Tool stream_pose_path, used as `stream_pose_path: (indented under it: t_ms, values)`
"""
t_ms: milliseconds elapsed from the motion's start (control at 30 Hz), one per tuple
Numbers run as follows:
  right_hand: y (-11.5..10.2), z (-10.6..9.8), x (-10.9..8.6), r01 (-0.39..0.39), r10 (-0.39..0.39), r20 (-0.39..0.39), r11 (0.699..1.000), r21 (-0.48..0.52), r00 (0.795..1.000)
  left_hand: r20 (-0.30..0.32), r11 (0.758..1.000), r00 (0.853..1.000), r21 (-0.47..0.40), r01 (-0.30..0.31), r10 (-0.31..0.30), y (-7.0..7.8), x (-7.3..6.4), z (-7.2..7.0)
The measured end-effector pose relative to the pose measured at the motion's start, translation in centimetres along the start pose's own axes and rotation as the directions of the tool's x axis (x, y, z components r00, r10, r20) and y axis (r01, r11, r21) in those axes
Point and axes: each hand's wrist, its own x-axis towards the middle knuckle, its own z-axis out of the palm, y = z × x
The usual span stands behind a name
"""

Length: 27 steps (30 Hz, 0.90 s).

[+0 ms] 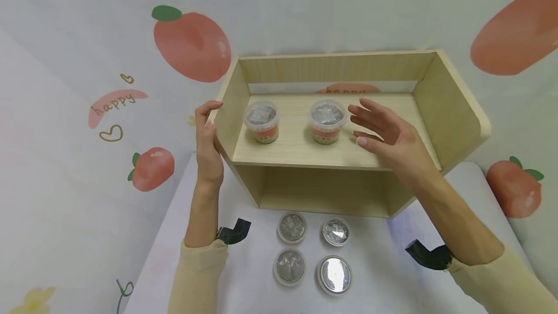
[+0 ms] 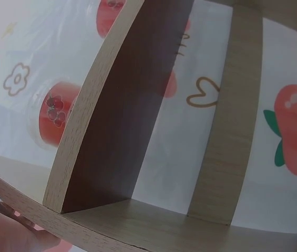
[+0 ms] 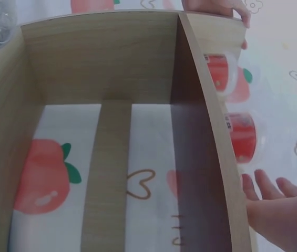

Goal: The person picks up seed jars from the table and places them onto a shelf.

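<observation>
A two-level wooden shelf point(image 1: 305, 164) stands in front of me. My left hand point(image 1: 208, 149) grips the edge of its left side panel, thumb at the front edge and fingers on the outer face. On the upper level stand two lidded clear plastic cups with red contents, a left cup point(image 1: 262, 122) and a right cup point(image 1: 327, 122). Just to the right of the right cup is my right hand point(image 1: 388, 134), fingers loosely spread, holding nothing. In the right wrist view, the right hand point(image 3: 279, 207) appears beside the shelf board, below the nearer cup point(image 3: 242, 137).
Several round lidded cups, one of them a shiny-topped cup point(image 1: 334, 275), stand on the white table point(image 1: 244, 280) in front of the shelf. The lower compartment point(image 1: 322, 190) lies beneath the upper board. A white fabric backdrop point(image 1: 305, 8) with printed red fruit hangs behind.
</observation>
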Motion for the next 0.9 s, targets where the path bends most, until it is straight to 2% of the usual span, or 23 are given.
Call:
stream_pose_path:
  t_ms: [267, 500, 700, 900]
  values:
    - [-0.2, 0.1, -2.4, 0.05, -0.051, 0.045, 0.998, 0.027, 0.998, -0.012, 1.0, 1.0, -0.002, -0.006, 0.006, 0.0, -0.1, 0.0]
    - [-0.1, -0.2, -4.5, 0.075, -0.075, 0.072, 0.997, 0.007, 0.995, -0.006, 1.0, 1.0, -0.012, -0.003, 0.003, 0.1, 0.1, 0.4]
    - [0.7, -0.4, -6.0, 0.193, -0.204, 0.141, 0.977, 0.086, 0.969, -0.012, 1.0, 1.0, -0.018, -0.008, 0.008, 0.1, 0.1, 0.3]
    - [1.9, -0.6, -7.6, 0.217, -0.23, 0.161, 0.972, 0.092, 0.96, -0.016, 1.0, 1.0, -0.011, -0.015, 0.014, 0.0, 0.0, 0.1]
